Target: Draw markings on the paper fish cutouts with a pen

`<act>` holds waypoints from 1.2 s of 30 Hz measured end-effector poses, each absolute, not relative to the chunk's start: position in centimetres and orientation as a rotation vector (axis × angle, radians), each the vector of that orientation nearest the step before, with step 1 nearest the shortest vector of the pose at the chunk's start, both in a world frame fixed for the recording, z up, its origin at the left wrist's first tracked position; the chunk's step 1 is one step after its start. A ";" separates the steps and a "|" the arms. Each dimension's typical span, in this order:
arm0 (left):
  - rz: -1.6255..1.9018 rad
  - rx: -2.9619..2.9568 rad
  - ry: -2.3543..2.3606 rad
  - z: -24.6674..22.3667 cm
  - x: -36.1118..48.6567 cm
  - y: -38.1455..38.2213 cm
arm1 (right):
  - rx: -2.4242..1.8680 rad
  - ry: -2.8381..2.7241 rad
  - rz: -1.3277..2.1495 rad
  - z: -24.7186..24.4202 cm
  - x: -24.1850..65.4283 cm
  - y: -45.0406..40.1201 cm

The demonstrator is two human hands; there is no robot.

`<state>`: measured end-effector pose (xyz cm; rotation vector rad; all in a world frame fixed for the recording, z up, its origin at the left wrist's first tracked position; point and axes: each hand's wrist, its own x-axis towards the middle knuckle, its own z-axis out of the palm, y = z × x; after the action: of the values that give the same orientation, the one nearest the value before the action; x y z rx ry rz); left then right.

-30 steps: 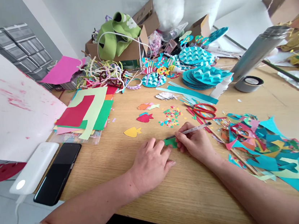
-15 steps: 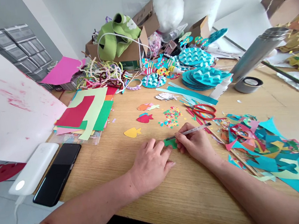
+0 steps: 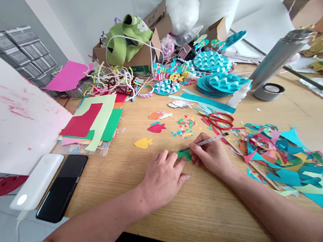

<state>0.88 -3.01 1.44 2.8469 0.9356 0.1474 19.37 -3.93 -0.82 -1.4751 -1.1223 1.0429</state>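
My right hand [image 3: 211, 156] grips a slim pen [image 3: 211, 140], its tip on a small green piece of paper [image 3: 184, 154]. Flat on the table, my left hand [image 3: 164, 177] has its fingers stretched out, and the fingertips reach the left edge of the green paper. Part of that paper is hidden by my hands. Beyond them lie a yellow paper fish [image 3: 142, 143], a red paper fish [image 3: 156, 127] and an orange paper fish [image 3: 156, 115]. Small coloured paper dots [image 3: 185, 126] are scattered just past the pen. Red-handled scissors [image 3: 220, 121] rest beyond my right hand.
Paper scraps [image 3: 292, 160] are heaped at the right, with a wooden stick [image 3: 263, 173] beside them. A steel flask [image 3: 280, 59] and its cap [image 3: 269, 91] stand behind. Coloured sheets [image 3: 107, 123], a phone [image 3: 62, 188] and a white power bank [image 3: 38, 181] lie left. Blue plates [image 3: 218, 84] are stacked at the back.
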 end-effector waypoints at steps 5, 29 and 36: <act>0.144 2.844 0.935 1.5 0.9 -3.1 | -1.468 -1.119 1.043 -0.8 19.3 -3.9; 0.143 2.838 0.932 1.6 0.9 -3.1 | -1.499 -1.126 1.046 -0.7 19.3 -4.0; 0.147 2.835 0.932 1.6 0.8 -3.1 | -1.493 -1.138 1.033 -0.6 19.3 -4.1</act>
<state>0.83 -3.11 1.56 2.8355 0.9324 0.1471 19.33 -4.06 -0.58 -1.4930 -1.1383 1.0334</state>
